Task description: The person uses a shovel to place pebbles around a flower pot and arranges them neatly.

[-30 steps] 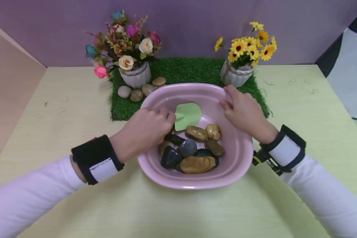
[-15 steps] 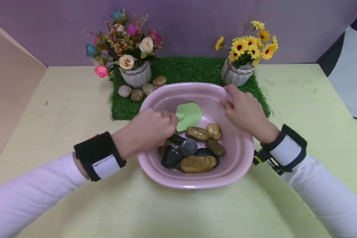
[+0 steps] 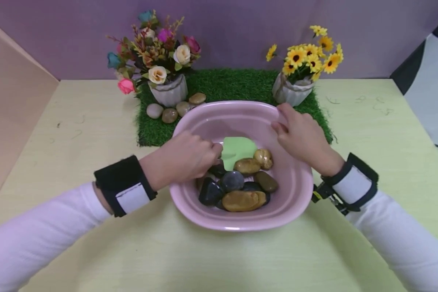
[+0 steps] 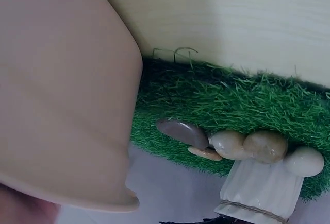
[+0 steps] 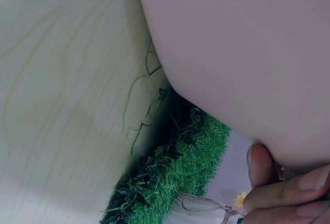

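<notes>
Your left arm slants in from the near left, and your left hand (image 3: 184,158) hangs over the left rim of the pink basin (image 3: 237,224). Its knuckles face up and its fingers are curled round the light green scoop (image 3: 237,148), whose handle is hidden beneath them. The scoop is inside the basin, blade pointing right, just left of a knobbly yellowish stone (image 3: 263,158); whether blade and stone touch, you cannot tell. Dark and brown stones (image 3: 233,181) lie on the near side of it.

Your right arm comes in from the near right, wrist outside the basin's right wall. Your right hand (image 3: 304,136) pinches the rim at the far right, thumb on the inside and fingers bent over the outside.

Beyond the basin, a green turf mat (image 3: 226,83) bears a flowerpot (image 3: 171,92) at left and another at right.
</notes>
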Demonstrator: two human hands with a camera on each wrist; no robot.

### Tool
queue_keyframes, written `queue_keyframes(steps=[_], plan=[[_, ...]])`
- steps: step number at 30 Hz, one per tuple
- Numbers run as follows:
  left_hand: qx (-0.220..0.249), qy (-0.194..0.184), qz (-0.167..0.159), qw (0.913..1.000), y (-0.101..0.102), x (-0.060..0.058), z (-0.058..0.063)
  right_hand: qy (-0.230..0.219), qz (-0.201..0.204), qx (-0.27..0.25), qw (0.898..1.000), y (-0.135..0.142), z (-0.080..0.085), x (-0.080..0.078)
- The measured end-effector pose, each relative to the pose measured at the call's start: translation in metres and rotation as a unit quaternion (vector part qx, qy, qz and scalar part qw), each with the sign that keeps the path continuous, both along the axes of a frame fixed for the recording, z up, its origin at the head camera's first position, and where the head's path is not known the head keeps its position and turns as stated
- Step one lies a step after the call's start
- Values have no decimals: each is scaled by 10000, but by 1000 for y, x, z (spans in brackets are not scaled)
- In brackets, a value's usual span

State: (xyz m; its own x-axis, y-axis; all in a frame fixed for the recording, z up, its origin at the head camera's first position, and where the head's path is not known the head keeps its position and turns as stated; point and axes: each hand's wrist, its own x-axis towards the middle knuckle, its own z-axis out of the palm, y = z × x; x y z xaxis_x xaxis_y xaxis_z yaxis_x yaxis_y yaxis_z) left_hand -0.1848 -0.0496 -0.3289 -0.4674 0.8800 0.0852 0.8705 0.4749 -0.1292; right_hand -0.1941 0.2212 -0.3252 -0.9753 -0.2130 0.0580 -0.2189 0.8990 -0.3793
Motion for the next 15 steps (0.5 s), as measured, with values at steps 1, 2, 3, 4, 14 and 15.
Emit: queue_keyframes(steps=[1,2,3,4,14,15], plan=[[60,39,89,9999,0,1,-1,-5,-9,3,10000,0,0,0],[125,91,183,9997,0,2,-1,-12,-15,7,10000,0,0,0],[160,126,292,9994,1,3,-2,-8,-13,6,10000,0,0,0],[189,152,387,9990,1,4,-2,-5,-13,8,10000,0,0,0],[-99,-910,434,9949,4,-1,0,-35,-15,32,10000,0,0,0],[-150,-1067,435,9932,4,-2,0,-39,-17,32,10000,0,1,0]])
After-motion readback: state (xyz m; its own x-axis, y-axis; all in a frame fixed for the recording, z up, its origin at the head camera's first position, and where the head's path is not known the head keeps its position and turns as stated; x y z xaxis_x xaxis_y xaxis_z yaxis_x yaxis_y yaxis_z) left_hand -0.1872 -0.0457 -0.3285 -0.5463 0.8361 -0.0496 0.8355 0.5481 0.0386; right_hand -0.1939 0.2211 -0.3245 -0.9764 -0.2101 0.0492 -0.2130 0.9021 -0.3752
